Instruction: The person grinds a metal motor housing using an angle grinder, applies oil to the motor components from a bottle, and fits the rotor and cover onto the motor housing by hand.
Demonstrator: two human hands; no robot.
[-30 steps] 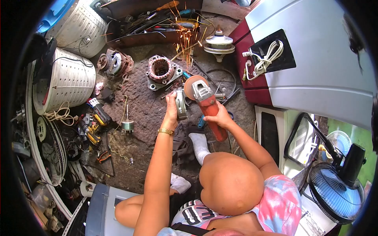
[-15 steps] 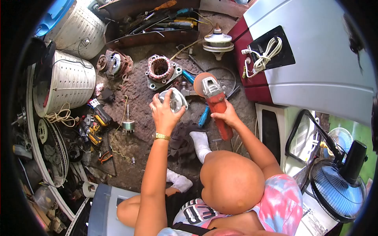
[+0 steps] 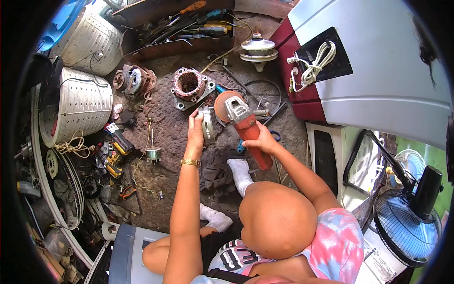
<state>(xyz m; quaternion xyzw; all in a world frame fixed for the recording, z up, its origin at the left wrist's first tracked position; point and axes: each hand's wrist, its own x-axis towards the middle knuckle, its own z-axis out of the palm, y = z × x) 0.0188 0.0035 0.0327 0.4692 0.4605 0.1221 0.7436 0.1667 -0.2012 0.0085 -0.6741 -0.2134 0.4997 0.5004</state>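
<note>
My left hand (image 3: pixel 195 135) grips a silvery metal motor end cover (image 3: pixel 206 125), now turned edge-on to me. My right hand (image 3: pixel 261 141) is wrapped round the red body of an angle grinder (image 3: pixel 250 130). The grinder's round brown disc (image 3: pixel 226 105) sits just right of the cover's upper edge; whether they touch I cannot tell. Beyond my left hand a motor stator in its housing (image 3: pixel 190 85) stands on the ground with its bore facing up. Part of a blue-handled tool (image 3: pixel 241 146) shows beside the grinder.
A rusty motor (image 3: pixel 135 79) lies at the left. Behind is a toolbox (image 3: pixel 179 49) of screwdrivers. A white pulley assembly (image 3: pixel 258 49) stands near the grey-and-maroon appliance (image 3: pixel 373 71). Perforated drums (image 3: pixel 82 104) and a yellow-black power tool (image 3: pixel 113 158) are on the left, a fan (image 3: pixel 405 229) on the right.
My left hand has turned the cover from facing me to edge-on. The grinder has shifted left, bringing its disc close to the cover.
</note>
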